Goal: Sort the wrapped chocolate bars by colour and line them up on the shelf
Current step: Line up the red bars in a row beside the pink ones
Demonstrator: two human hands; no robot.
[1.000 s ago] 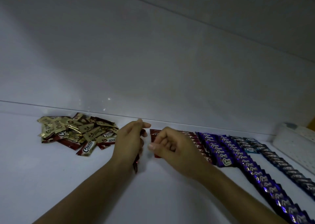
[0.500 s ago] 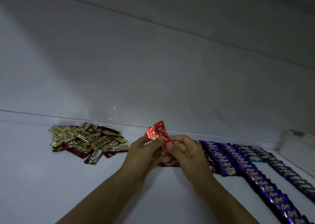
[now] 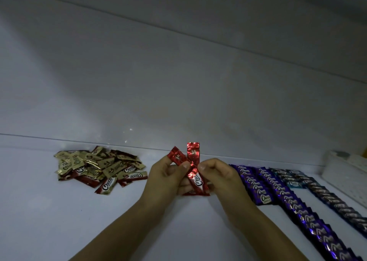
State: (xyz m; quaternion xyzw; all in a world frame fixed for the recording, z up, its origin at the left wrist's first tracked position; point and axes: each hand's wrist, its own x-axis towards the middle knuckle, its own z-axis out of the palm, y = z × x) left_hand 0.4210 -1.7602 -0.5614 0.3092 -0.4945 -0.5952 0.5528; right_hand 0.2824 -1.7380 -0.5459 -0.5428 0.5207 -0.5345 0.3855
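Our forearms converge from below, left hand [image 3: 168, 178] and right hand [image 3: 220, 178] almost touching, thumbs and curled fingers pinching what seem to be three red bars [image 3: 193, 153].

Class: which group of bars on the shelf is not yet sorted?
The heap at the far left: gold and red wrappers lie jumbled together, while the purple rows and blue rows on the right are lined up.

Likely a shop or stockroom display: a plain white shelf [image 3: 49, 221] backed by a bare white panel [image 3: 178, 92], dimly lit, carrying many identical small wrapped chocolate bars. On the right, purple bars [image 3: 297, 212], blue bars [image 3: 294, 183] and dark bars [image 3: 333, 199] lie in overlapping rows running far to near; on the left sits a loose heap of gold and red bars [image 3: 99, 167]; a white basket [image 3: 347, 169] stands far right
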